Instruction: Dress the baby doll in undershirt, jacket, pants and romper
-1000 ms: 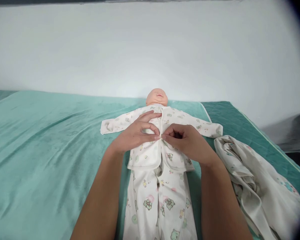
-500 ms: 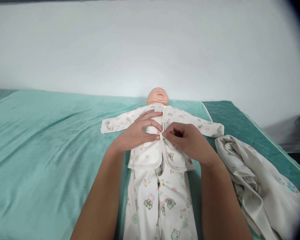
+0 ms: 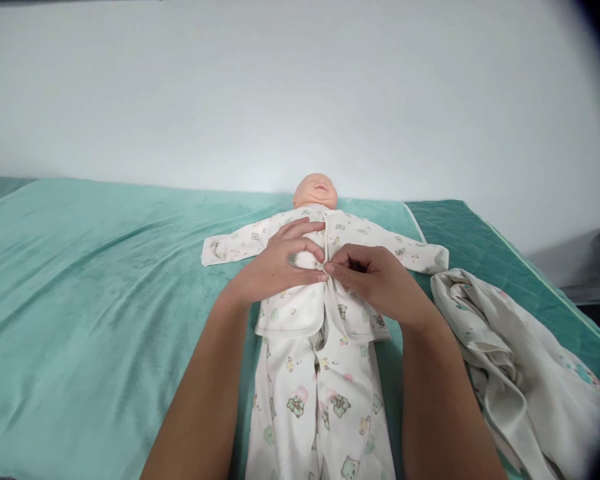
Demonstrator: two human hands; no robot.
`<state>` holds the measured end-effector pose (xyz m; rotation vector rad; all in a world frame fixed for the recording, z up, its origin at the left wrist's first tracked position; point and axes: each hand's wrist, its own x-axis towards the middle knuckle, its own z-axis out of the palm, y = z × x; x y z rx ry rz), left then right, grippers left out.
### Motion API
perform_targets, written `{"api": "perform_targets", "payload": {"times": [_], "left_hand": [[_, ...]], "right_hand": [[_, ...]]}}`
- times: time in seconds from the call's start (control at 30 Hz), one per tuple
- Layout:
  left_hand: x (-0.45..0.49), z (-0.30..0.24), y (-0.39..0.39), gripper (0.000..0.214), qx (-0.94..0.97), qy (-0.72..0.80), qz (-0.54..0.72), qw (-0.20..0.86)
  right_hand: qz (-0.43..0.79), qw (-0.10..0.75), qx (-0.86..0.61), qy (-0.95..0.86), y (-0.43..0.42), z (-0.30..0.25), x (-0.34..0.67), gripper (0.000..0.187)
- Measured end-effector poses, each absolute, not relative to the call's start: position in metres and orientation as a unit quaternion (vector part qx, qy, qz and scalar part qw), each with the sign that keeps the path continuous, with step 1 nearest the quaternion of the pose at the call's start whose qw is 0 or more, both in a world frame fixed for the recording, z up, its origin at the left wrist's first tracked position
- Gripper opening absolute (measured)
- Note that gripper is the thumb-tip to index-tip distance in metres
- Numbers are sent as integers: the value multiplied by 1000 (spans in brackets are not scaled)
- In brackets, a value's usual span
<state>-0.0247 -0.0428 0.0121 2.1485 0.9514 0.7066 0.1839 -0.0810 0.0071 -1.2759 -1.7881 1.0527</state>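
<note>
My left hand (image 3: 275,267) spreads, my right hand (image 3: 383,279) pinches the bear-print jacket (image 3: 293,312) on a rumpled plush blanket (image 3: 110,287) by smooth wall (image 3: 230,87).

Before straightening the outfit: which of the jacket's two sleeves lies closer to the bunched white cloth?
The sleeve on the person's right: its end lies beside the bunched white cloth, while the other sleeve points away, over the green blanket.

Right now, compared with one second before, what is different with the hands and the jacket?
On the left hand, the fingers have shifted slightly right at the front of the jacket, thumb and index a little further apart. The right hand still pinches there; no clear release shows. The doll, trousers and bundled cloth stayed as they were.
</note>
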Motion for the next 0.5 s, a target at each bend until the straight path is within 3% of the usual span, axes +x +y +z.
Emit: {"api": "perform_targets", "payload": {"times": [0.4, 0.5], "left_hand": [[-22, 15, -46, 15, 778, 375, 311, 397], [-28, 12, -43, 18, 686, 394, 412, 452]], "right_hand": [[411, 343, -489, -689, -82, 8, 185, 26], [423, 420, -488, -638, -77, 2, 188, 26]]}}
